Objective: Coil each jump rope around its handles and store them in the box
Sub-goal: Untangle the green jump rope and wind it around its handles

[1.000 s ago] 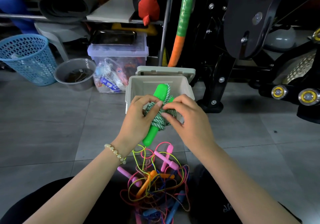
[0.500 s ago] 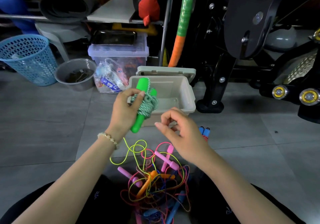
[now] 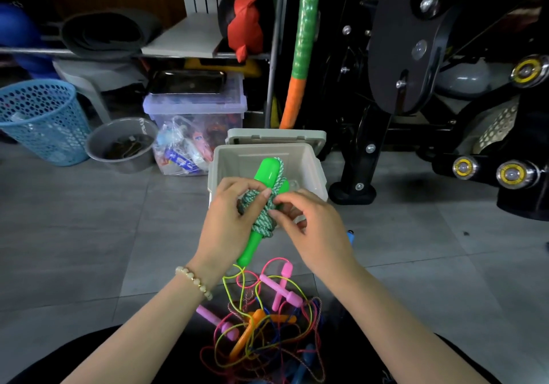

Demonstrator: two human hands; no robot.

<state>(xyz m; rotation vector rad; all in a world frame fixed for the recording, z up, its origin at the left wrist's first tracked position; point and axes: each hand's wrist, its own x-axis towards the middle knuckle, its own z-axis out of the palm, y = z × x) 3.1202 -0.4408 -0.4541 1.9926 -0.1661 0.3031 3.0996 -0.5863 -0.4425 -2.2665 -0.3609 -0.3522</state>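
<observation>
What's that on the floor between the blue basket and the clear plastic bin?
A grey bucket with something dark inside stands between the blue basket and the clear bin, as the head view shows.

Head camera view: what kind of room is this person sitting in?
Probably a home gym or sports storeroom: a black metal exercise machine on the right, a rolled dark foam mat at the back, and a tangle of coloured jump ropes in front of the person.
</observation>
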